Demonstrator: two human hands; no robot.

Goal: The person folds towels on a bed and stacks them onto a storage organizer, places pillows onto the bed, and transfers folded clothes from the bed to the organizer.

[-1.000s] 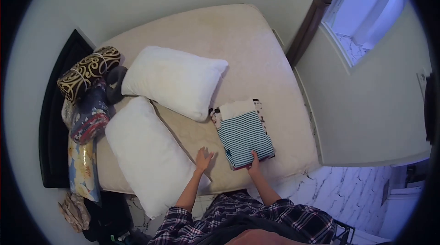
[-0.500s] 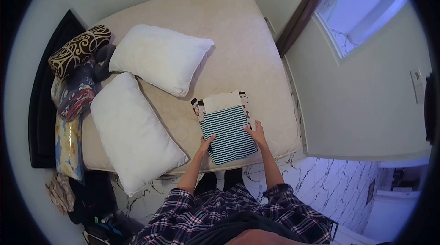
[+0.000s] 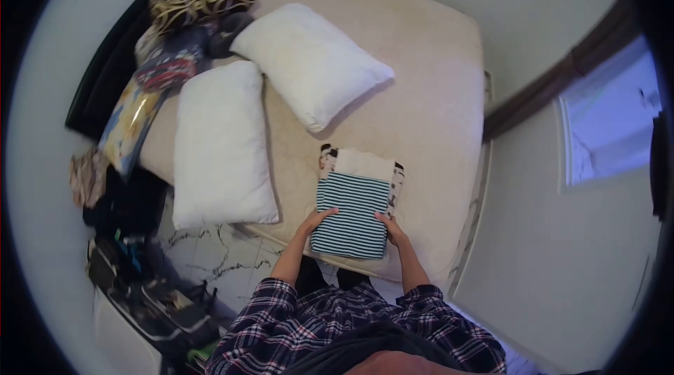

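A folded cloth with dark and pale green stripes lies at the near edge of the bare mattress. It rests on a folded patterned cloth and a cream one, which show past its far end. My left hand grips the stack's left side, thumb on top of the stripes. On the opposite side my right hand holds the edge the same way. The fingers of both hands are partly hidden beside or beneath the cloth.
Two white pillows lie left of and beyond the stack. Rolled bedding and a flowered packet sit by the black headboard. Bags stand on the marble-patterned floor at left. A brown curtain hangs by the right-hand window.
The view has turned and shifted, so bed and pillows appear rotated. My right hand, with fingers raised before, now closes round the stack's right edge; my left stays at its side.
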